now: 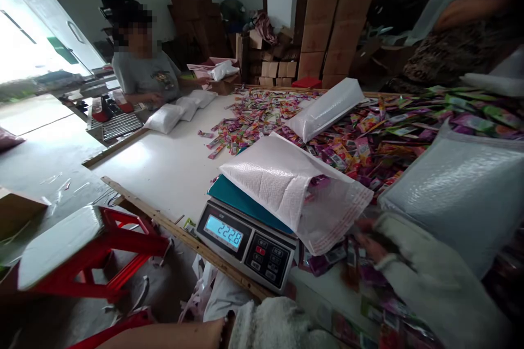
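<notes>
A white bubble mailer [274, 174] lies tilted on the teal pan [241, 202] of a digital scale [245, 245]. Its mouth faces right, and small colourful packets show inside. The lit display seems to read 2228. My right hand [374, 242], in a pale knit glove with bare fingertips, is low over loose packets [327, 259] just right of the mailer's mouth. Motion smears its fingers, so I cannot make out a grip. At the bottom edge, in front of the scale, is my gloved left hand [278, 324]; its fingers are hidden.
Loose packets [262, 109] heap across the table [164, 174]. One full mailer [327, 109] lies on them; a large one [458, 191] stands at right. A co-worker [143, 65] sits beyond several filled mailers [164, 118]. A red-framed stool [65, 240] stands left; cartons [319, 32] stack behind.
</notes>
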Demonstrator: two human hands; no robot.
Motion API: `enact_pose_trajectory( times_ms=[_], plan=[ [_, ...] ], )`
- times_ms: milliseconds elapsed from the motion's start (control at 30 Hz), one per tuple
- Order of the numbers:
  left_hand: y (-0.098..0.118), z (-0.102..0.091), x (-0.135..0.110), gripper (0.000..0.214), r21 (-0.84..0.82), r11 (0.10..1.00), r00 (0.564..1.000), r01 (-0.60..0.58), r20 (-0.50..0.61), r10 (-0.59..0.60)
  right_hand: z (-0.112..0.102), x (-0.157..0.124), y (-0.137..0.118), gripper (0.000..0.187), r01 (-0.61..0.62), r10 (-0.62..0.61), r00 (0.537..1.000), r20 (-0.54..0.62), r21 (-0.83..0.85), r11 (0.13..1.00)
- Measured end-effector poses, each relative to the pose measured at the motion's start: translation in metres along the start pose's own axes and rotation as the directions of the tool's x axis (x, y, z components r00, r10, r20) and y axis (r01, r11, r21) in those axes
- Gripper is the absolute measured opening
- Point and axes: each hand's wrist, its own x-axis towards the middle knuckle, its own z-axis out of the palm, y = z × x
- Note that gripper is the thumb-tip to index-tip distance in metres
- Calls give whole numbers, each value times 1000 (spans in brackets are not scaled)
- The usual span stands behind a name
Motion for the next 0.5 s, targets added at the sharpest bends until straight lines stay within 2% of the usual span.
enact_pose_trajectory(
  times_ms=[100,167,333,500],
  plan=[
    [0,2,-2,25,-19,1000,1000,-18,6,19,9,23,-25,19,106,-106,994,-23,-14,994],
    [-1,3,-4,20,-21,1000,1000,-6,5,6,18,33,-33,19,162,-163,986,-25,-46,986],
    [-2,1,-7,13,-14,1000,1000,8,2,-8,32,45,-35,28,251,-253,968,-4,-86,964],
    [-3,-7,-2,17,1,1000,1000,-12,5,12,33,46,-34,22,259,-263,964,-27,-90,962]
  ],
)
